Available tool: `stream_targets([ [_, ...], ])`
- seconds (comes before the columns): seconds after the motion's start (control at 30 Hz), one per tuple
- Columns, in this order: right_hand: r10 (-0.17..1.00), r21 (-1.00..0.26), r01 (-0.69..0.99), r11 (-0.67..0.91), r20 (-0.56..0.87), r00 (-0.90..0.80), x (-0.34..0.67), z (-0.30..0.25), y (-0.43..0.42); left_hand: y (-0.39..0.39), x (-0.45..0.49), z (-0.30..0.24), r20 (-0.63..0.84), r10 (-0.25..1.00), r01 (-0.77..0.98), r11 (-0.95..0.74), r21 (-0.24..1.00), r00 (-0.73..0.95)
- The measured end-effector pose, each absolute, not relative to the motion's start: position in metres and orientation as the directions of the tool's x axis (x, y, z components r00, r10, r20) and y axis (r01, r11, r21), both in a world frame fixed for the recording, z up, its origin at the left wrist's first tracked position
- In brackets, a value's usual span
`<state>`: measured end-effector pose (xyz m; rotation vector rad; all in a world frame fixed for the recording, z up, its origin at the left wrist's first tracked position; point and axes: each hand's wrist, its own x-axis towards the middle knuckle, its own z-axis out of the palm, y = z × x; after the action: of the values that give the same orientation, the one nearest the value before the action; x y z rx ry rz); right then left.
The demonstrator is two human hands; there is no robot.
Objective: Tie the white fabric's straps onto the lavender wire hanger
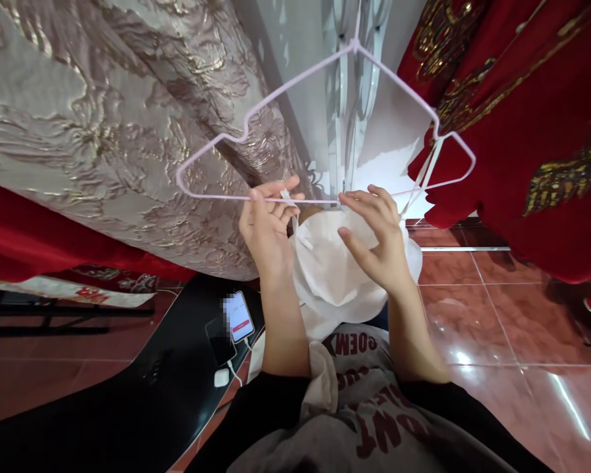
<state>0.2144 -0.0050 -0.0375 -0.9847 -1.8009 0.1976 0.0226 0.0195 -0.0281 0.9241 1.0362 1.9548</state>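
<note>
A pale pink clothes hanger [303,82] hangs in front of me, wide at the shoulders and notched on both sides. From its right notch a thin white strap [429,164] runs down to a white garment [328,263] below the lower bar. My left hand [270,220] is at the left part of that bar, its fingers curled around the garment's other white strap [289,198]. My right hand [377,240] is over the garment, thumb and fingers apart, fingertips close to the bar. Whether they touch it I cannot tell.
Embossed pinkish-silver fabric [128,131] hangs at left, and red garments with gold embroidery [546,118] at right. Two phones on cables, one with a lit screen [240,315], lie on a black surface [142,374] beside a small white case [221,378]. Reddish tiles [497,315] cover the floor.
</note>
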Motion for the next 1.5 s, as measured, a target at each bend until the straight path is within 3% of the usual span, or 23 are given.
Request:
stream_targets([
  [0.13, 0.611, -0.686, 0.353, 0.636, 0.727, 0.313, 0.239, -0.042, 0.011, 0.019, 0.034, -0.022, 0.249, 0.814, -0.242, -0.424, 0.873, -0.525],
  [0.2, 0.625, -0.749, 0.300, 0.591, 0.660, 0.417, 0.257, -0.039, 0.024, 0.021, 0.033, -0.022, 0.244, 0.819, -0.248, -0.418, 0.874, -0.520],
  [0.33, 0.757, -0.838, 0.274, 0.471, 0.544, 0.362, 0.275, -0.012, 0.036, 0.026, 0.031, -0.024, 0.266, 0.811, -0.258, -0.447, 0.857, -0.520],
  [0.53, 0.727, -0.837, 0.335, 0.433, 0.544, 0.419, 0.270, 0.025, 0.023, 0.026, 0.026, -0.025, 0.344, 0.821, -0.381, -0.529, 0.759, -0.455],
  [0.7, 0.674, -0.810, 0.368, 0.456, 0.585, 0.451, 0.278, 0.022, 0.027, 0.026, 0.020, -0.031, 0.377, 0.817, -0.319, -0.532, 0.784, -0.436],
  [0.87, 0.755, -0.829, 0.316, 0.461, 0.553, 0.351, 0.279, 0.013, 0.036, 0.025, 0.019, -0.033, 0.375, 0.812, -0.237, -0.512, 0.826, -0.448],
  [1.13, 0.731, -0.818, 0.281, 0.501, 0.574, 0.369, 0.274, -0.003, 0.038, 0.022, 0.019, -0.031, 0.375, 0.818, -0.258, -0.513, 0.819, -0.435],
  [1.23, 0.778, -0.805, 0.240, 0.542, 0.589, 0.217, 0.266, 0.009, 0.032, 0.022, 0.019, -0.031, 0.363, 0.825, -0.302, -0.512, 0.804, -0.433],
  [1.3, 0.741, -0.757, 0.161, 0.633, 0.653, 0.157, 0.263, 0.018, 0.038, 0.022, 0.019, -0.030, 0.353, 0.831, -0.342, -0.511, 0.788, -0.430],
  [1.37, 0.644, -0.665, 0.058, 0.745, 0.739, 0.199, 0.268, 0.020, 0.056, 0.021, 0.020, -0.029, 0.350, 0.830, -0.356, -0.515, 0.780, -0.433],
  [1.43, 0.529, -0.558, 0.005, 0.830, 0.791, 0.307, 0.286, 0.009, 0.083, 0.020, 0.021, -0.027, 0.353, 0.827, -0.355, -0.520, 0.777, -0.438],
  [1.5, 0.401, -0.484, 0.068, 0.873, 0.789, 0.465, 0.314, -0.014, 0.109, 0.020, 0.021, -0.024, 0.344, 0.827, -0.357, -0.516, 0.779, -0.445],
])
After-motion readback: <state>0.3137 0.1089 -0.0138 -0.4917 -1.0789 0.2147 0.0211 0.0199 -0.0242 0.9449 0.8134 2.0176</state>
